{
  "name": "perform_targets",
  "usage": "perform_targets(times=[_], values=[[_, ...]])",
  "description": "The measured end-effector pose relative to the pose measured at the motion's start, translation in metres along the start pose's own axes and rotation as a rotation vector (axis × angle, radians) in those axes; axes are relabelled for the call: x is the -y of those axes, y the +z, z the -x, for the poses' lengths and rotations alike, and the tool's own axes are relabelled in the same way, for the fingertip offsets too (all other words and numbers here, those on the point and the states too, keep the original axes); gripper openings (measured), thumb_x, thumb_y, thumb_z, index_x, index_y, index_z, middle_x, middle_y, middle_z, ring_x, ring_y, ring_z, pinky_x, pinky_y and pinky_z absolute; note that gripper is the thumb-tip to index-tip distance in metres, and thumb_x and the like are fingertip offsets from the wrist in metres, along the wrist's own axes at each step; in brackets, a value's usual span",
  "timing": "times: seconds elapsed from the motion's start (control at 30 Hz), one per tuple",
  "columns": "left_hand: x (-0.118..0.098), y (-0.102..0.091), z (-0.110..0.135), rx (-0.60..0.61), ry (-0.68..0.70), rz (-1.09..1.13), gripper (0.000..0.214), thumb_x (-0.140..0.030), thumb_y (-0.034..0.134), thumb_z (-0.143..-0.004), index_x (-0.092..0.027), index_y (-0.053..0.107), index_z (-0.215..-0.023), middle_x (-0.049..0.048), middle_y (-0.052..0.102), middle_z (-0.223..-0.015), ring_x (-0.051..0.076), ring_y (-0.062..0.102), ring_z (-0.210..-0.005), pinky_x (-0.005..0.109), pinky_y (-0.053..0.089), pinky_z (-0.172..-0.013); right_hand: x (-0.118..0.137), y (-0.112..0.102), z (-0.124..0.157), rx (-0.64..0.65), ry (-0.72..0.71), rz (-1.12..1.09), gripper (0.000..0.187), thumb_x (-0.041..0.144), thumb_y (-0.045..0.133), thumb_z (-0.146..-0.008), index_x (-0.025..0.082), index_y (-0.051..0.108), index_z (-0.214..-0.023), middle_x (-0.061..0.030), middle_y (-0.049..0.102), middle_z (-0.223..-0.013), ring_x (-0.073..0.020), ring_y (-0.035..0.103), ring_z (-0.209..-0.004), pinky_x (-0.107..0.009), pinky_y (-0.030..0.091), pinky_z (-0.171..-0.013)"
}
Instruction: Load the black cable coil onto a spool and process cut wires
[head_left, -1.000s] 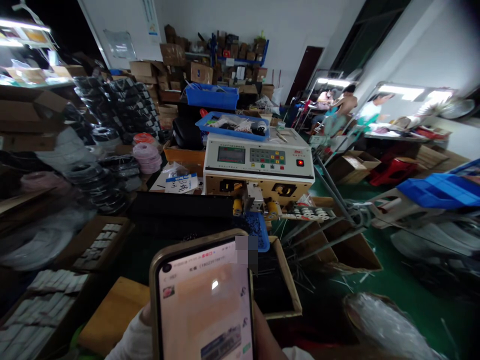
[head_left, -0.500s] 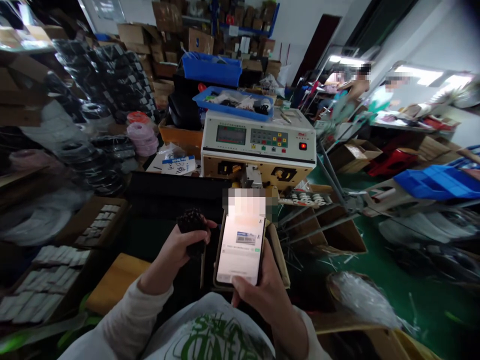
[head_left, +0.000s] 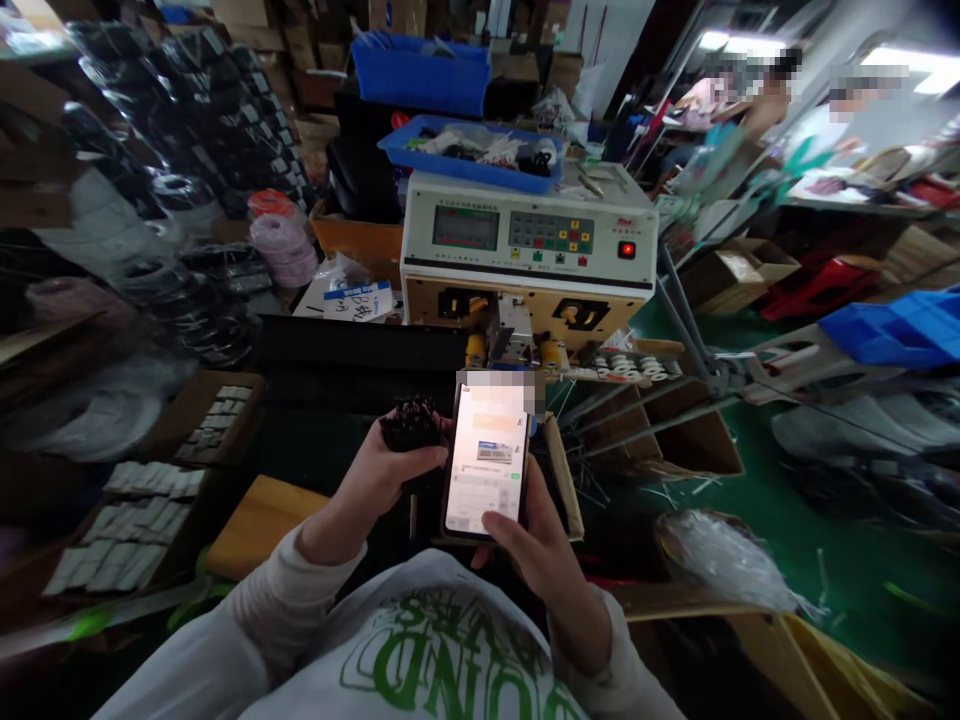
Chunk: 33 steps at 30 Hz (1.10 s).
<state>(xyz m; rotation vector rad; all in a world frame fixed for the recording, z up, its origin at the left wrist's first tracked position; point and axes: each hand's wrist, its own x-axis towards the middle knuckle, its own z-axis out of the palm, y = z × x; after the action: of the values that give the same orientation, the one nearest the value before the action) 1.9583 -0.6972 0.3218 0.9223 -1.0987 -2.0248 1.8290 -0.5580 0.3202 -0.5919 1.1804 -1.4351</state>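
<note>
Workshop tray (head_left: pixel 469 175) holds bagged parts (head_left: pixel 480 150); left hand (head_left: pixel 382 480) grips wires (head_left: pixel 411 422), right hand (head_left: pixel 536 545) phone (head_left: pixel 486 460).

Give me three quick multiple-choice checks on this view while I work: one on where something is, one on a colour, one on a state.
1. Where is the black wire bundle?
A. In the left hand
B. In the blue tray
C. On the wooden board

2. What colour is the lit button on the wire machine?
A. Green
B. Red
C. White

3. The phone in the right hand is:
A. Switched off
B. Showing a lit screen
C. Lying face down

Answers:
1. A, the hand closes around it.
2. B, it glows red.
3. B, its bright screen faces the person.
</note>
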Motion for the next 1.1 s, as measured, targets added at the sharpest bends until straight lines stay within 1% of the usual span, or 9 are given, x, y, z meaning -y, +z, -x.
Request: perform_targets(times=[0.1,0.2,0.3,0.4,0.5,0.57,0.7,0.83,1.1], values=[[0.001,0.001,0.001,-0.001,0.002,-0.01,0.032,-0.018,0.085,-0.052,-0.016,0.071,-0.081,0.0022,0.072,-0.078,0.018,0.064,-0.07,0.03,0.051,-0.069,-0.003,-0.003,0.0,-0.007,0.024,-0.037,0.072,0.035,0.073,-0.078,0.03,0.033,-0.138,-0.0048,0.063,-0.104,-0.0197,0.064,-0.077,-0.025,0.055,-0.045],[0.0,0.001,0.001,-0.002,0.008,-0.037,0.032,-0.018,0.085,-0.052,-0.016,0.071,-0.081,0.0028,0.072,-0.078,0.018,0.065,-0.07,0.031,0.051,-0.069,-0.006,-0.006,-0.002,-0.002,0.056,-0.065,0.066,0.034,0.069,-0.081,0.032,0.035,-0.137,-0.0048,0.063,-0.108,-0.0214,0.066,-0.08,-0.026,0.056,-0.045],[0.001,0.001,0.001,-0.006,0.019,-0.052,0.033,-0.018,0.086,-0.052,-0.015,0.071,-0.081,0.003,0.072,-0.078,0.018,0.064,-0.068,0.031,0.052,-0.07,-0.012,-0.008,-0.003,-0.054,0.067,-0.121,0.057,0.035,0.064,-0.084,0.032,0.039,-0.135,-0.0052,0.063,-0.112,-0.0222,0.066,-0.081,-0.027,0.055,-0.043],[0.001,0.001,0.001,0.004,0.03,-0.065,0.031,-0.018,0.085,-0.053,-0.016,0.071,-0.081,0.0029,0.073,-0.079,0.019,0.065,-0.07,0.032,0.052,-0.071,-0.015,-0.008,-0.004,-0.095,0.084,-0.156,0.058,0.036,0.062,-0.084,0.031,0.039,-0.137,-0.0061,0.063,-0.114,-0.0234,0.066,-0.082,-0.027,0.055,-0.041],[0.0,0.001,0.0,0.016,0.04,-0.087,0.031,-0.018,0.085,-0.054,-0.016,0.072,-0.081,0.0028,0.073,-0.08,0.019,0.065,-0.072,0.031,0.052,-0.072,-0.015,-0.008,-0.004,-0.1,0.097,-0.145,0.06,0.037,0.061,-0.085,0.03,0.037,-0.14,-0.0061,0.065,-0.114,-0.0247,0.066,-0.085,-0.03,0.058,-0.046],[0.0,0.001,0.0,0.006,0.041,-0.088,0.031,-0.017,0.085,-0.053,-0.016,0.071,-0.081,0.0024,0.073,-0.08,0.018,0.065,-0.072,0.031,0.052,-0.072,-0.015,-0.008,-0.005,-0.096,0.087,-0.142,0.058,0.038,0.062,-0.084,0.03,0.041,-0.138,-0.0051,0.066,-0.113,-0.0243,0.067,-0.085,-0.032,0.059,-0.048],[0.0,0.003,0.001,-0.019,0.024,-0.063,0.032,-0.016,0.086,-0.052,-0.016,0.07,-0.08,0.0018,0.073,-0.079,0.017,0.065,-0.07,0.029,0.053,-0.07,-0.015,-0.009,-0.006,-0.091,0.044,-0.176,0.048,0.038,0.063,-0.084,0.031,0.051,-0.13,-0.0035,0.068,-0.109,-0.0216,0.066,-0.076,-0.03,0.058,-0.044],[0.0,0.004,0.001,-0.021,0.01,-0.043,0.032,-0.016,0.086,-0.052,-0.016,0.07,-0.08,0.0015,0.073,-0.08,0.016,0.065,-0.069,0.028,0.054,-0.069,-0.015,-0.008,-0.008,-0.091,0.055,-0.21,0.044,0.038,0.063,-0.084,0.031,0.053,-0.126,-0.0023,0.068,-0.101,-0.0201,0.066,-0.07,-0.029,0.057,-0.039],[0.003,0.003,0.0,-0.021,0.024,-0.052,0.032,-0.016,0.086,-0.053,-0.018,0.07,-0.081,-0.0003,0.074,-0.08,0.013,0.064,-0.067,0.026,0.053,-0.068,-0.015,-0.008,-0.009,-0.132,0.087,-0.226,0.046,0.043,0.063,-0.084,0.031,0.054,-0.127,-0.0032,0.069,-0.105,-0.0227,0.067,-0.076,-0.031,0.057,-0.041]])
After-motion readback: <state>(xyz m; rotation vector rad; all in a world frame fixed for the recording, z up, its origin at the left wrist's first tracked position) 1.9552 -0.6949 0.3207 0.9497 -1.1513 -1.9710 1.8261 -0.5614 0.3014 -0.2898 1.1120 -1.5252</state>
